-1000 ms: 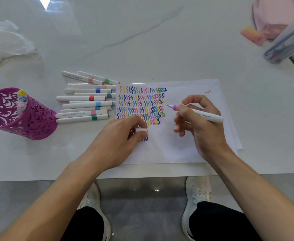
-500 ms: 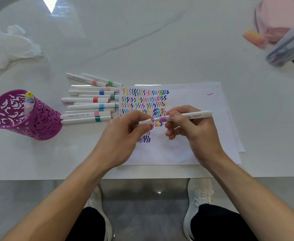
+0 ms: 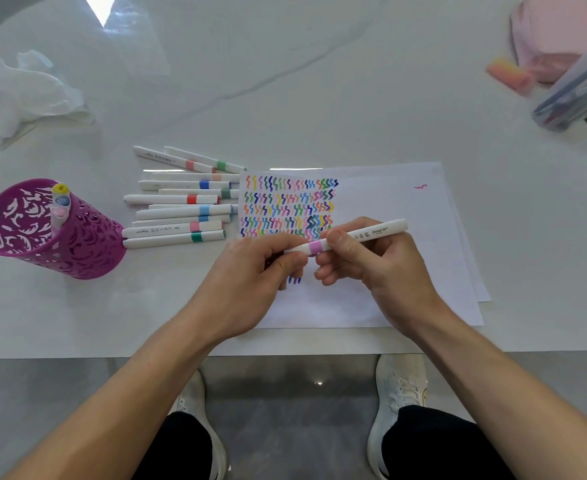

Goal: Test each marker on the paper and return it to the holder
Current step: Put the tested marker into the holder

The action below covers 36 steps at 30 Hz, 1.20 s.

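Both hands meet over the white paper (image 3: 389,202), which is covered with rows of coloured squiggles. My right hand (image 3: 378,265) grips the barrel of a white marker with a pink band (image 3: 365,233). My left hand (image 3: 254,271) pinches the marker's cap end, and the cap sits on the marker. Several more white markers (image 3: 181,209) with coloured bands lie in a pile left of the paper. The purple cut-out holder (image 3: 77,251) stands at the far left with three markers (image 3: 60,206) upright in it.
Crumpled white tissue (image 3: 22,95) lies at the back left. A pink cloth (image 3: 552,39), an orange-pink block (image 3: 507,74) and a clear plastic case (image 3: 576,95) sit at the back right. The table's front edge runs just below my wrists, with my shoes beneath.
My right hand brought the uncapped pink marker down and left to my left hand. The cap held in my left hand went onto the tip.
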Motion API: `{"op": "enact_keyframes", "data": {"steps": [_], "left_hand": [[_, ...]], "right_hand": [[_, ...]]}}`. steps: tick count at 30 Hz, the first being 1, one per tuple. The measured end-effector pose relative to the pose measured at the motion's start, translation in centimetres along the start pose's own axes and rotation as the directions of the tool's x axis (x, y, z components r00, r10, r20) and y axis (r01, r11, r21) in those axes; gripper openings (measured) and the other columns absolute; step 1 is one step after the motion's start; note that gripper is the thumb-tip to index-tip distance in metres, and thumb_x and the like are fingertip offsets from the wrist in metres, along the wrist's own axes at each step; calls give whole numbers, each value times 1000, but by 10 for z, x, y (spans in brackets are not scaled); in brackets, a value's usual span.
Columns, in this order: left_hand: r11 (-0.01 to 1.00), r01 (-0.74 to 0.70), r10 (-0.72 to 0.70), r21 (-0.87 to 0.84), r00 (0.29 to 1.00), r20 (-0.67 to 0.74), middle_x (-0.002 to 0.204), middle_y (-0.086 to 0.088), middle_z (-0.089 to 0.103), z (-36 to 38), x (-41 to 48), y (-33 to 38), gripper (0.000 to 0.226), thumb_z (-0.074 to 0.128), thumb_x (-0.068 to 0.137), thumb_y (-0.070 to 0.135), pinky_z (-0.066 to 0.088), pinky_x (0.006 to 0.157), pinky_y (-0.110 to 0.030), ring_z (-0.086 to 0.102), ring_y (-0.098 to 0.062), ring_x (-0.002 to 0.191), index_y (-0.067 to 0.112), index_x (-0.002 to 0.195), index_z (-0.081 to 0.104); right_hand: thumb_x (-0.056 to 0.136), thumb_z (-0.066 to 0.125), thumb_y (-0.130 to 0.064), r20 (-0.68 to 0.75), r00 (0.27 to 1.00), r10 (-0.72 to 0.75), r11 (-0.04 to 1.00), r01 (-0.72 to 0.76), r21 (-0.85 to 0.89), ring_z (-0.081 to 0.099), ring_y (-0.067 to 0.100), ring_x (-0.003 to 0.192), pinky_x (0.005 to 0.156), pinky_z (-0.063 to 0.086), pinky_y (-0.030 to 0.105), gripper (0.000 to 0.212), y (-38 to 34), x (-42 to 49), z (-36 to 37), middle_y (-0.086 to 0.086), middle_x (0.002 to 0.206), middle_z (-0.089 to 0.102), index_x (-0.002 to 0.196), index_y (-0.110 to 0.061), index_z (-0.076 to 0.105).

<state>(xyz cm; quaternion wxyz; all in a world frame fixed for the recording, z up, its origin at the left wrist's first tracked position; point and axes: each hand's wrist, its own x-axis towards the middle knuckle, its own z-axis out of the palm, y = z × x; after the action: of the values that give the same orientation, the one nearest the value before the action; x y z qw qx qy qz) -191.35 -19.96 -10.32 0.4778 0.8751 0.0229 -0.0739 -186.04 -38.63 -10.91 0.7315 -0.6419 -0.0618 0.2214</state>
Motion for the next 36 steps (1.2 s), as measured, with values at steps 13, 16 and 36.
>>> {"op": "enact_keyframes", "data": {"steps": [13,16,36], "left_hand": [[1000,-24,24,-2,1000,-18,72,14,64,0,-2,-1,17,57,101,23,47,59,-19,57,-7,63,24,93,72],[1000,-1,1,6,1000,-24,74,15,66,-3,-2,2,17,57,100,29,48,63,-19,59,-7,68,23,96,72],[964,-155,6,-214,824,-567,97,3,75,-34,-18,10,14,74,90,18,60,81,-36,72,-17,89,28,101,75]], "right_hand": [[89,69,-16,6,999,41,994,-41,103,74,38,76,67,62,36,31,4,-2,3,28,90,75,104,12,71],[89,69,-19,13,999,48,996,-49,78,75,36,77,69,62,35,29,3,-1,3,24,91,77,103,6,73],[97,71,-23,-136,979,-150,892,74,-446,56,19,43,55,45,26,11,20,0,-4,4,57,67,106,-20,66]]}}
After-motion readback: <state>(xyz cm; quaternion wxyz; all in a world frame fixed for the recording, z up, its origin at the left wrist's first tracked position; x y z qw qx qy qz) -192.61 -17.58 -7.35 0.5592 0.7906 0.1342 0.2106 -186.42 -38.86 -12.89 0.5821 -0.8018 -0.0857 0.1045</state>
